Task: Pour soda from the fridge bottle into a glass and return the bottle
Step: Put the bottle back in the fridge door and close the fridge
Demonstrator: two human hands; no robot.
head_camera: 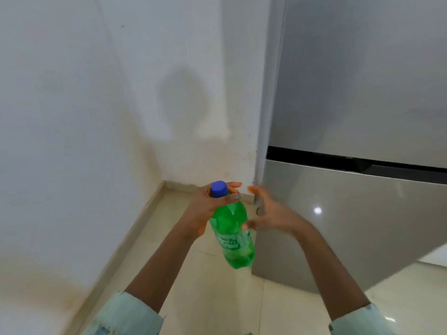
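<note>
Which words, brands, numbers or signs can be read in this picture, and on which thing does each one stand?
Green bottle, white print on the label: there is lettering, but it is too blurred to read; no brand can be told.
Blue cap: no text shows.
Fridge: no logo, number or sign shows on its doors.
Wall and floor: no text.
Nothing in this picture can be quoted.

One bottle (231,234), one fridge (350,117), two hands.
</note>
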